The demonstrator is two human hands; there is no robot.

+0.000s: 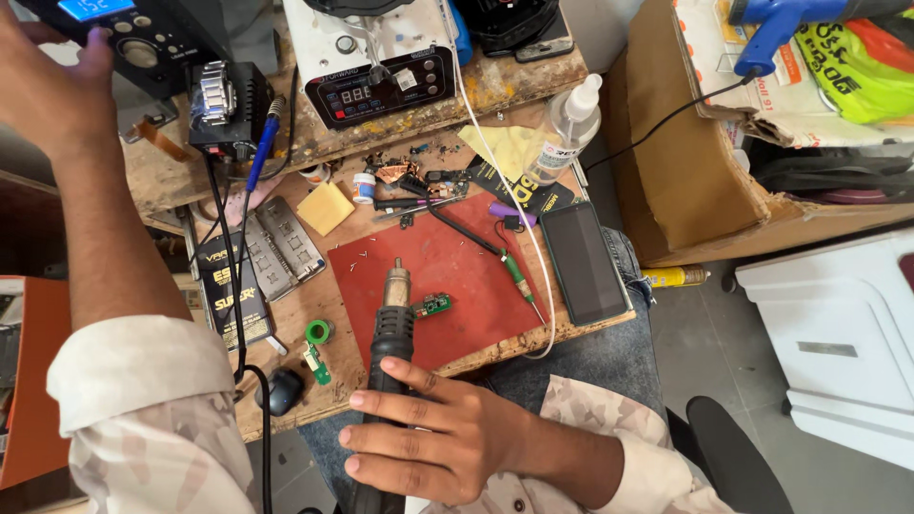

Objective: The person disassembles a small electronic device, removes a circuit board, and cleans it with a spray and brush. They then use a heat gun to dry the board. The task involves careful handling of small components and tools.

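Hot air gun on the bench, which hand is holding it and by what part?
The right hand grips the hot air gun by its black handle, nozzle over the red mat.

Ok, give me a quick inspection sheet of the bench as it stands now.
Surface: worn wooden bench with a red rectangular work mat.
Job's things: black hot-air gun with metal nozzle over the mat; small green circuit board beside the nozzle.
Clutter: dark smartphone, clear plastic dispenser bottle, yellow sticky pad, green-handled soldering iron.
Hands: right hand grips the gun; left hand is at the black control station.
Cables: black cables cross the bench; white cable crosses the mat.
Surroundings: brown cardboard box, white cabinet.
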